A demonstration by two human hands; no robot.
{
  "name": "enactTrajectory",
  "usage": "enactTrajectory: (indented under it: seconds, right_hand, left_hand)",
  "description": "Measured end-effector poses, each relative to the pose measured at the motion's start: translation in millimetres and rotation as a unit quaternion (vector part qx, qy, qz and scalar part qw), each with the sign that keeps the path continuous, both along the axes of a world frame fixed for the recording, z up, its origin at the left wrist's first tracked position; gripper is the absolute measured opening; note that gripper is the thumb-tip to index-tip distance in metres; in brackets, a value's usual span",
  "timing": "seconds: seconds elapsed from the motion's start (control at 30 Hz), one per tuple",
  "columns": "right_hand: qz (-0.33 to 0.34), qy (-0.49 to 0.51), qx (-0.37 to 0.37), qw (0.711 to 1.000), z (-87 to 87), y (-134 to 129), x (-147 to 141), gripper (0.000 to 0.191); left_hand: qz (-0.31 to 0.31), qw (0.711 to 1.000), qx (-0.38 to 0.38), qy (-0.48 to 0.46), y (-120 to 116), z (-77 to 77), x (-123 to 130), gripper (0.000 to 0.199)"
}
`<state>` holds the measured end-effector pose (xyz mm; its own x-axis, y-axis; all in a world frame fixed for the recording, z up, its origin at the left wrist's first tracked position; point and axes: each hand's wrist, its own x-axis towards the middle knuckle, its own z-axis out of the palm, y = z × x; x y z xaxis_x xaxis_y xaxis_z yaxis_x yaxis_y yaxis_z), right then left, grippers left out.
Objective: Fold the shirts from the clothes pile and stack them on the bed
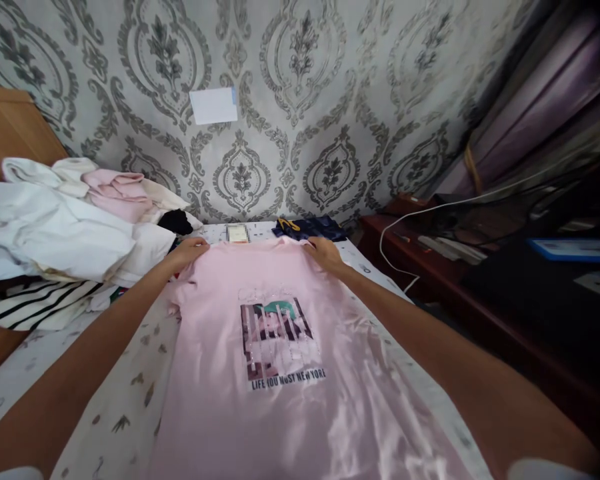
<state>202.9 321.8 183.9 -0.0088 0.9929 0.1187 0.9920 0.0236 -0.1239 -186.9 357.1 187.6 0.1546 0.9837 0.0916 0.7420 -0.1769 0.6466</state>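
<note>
- From where I stand, a pink shirt point(210, 333) lies printed side up over the bed, its far edge between the two hands and its body running toward the near side
- The left hand point(190, 252) has its fingers drawn together, pinching the shirt's far left corner
- The right hand point(326, 256) pinches the cloth at the far right corner in the same way, palm down
- Between them the far edge is drawn out across the bed, while the cloth on the near right is rumpled into shiny creases
- The front carries a print point(277, 340) with some green at its top and a line of dark lettering below, starting with "LIFE"
- On the far left I see a heap of clothes point(75, 227), mostly white, with a folded pink piece on top and a black-striped one low down
- Just beyond the right hand is a folded dark blue garment point(320, 229) with a yellow mark
- A small pale item point(238, 233) sits on the patterned sheet point(130, 393), beyond the shirt's far edge; I can't tell what it is
- Off to the right, a white cable point(395, 227) loops over a dark red desk point(430, 280)
</note>
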Motion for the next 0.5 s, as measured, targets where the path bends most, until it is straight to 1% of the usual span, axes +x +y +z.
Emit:
enactTrajectory:
  seconds: [0.1, 0.2, 0.33, 0.43, 0.5]
  right_hand:
    - [-0.034, 0.025, -0.005, 0.999, -5.2, 20.6, 2.8, 0.032]
    - [-0.048, 0.050, -0.008, 0.998, -11.2, 22.4, 15.1, 0.031]
    - [-0.059, 0.084, -0.020, 0.994, -13.2, 3.0, 51.4, 0.043]
    - [-0.046, 0.125, -0.035, 0.991, -13.4, -19.4, 76.0, 0.043]
    - [-0.032, 0.150, -0.029, 0.988, -15.3, -32.6, 83.8, 0.052]
  left_hand:
    - [0.007, 1.000, -0.005, -0.003, 7.1, -3.6, 1.9, 0.033]
    - [-0.005, 1.000, -0.027, 0.007, 3.3, -6.8, -0.2, 0.034]
    - [-0.022, 0.997, -0.060, 0.031, -18.5, -0.7, -21.4, 0.039]
    - [-0.025, 0.989, -0.121, 0.078, -41.8, 5.8, -42.7, 0.046]
    - [-0.028, 0.983, -0.159, 0.091, -55.3, 8.8, -52.9, 0.050]
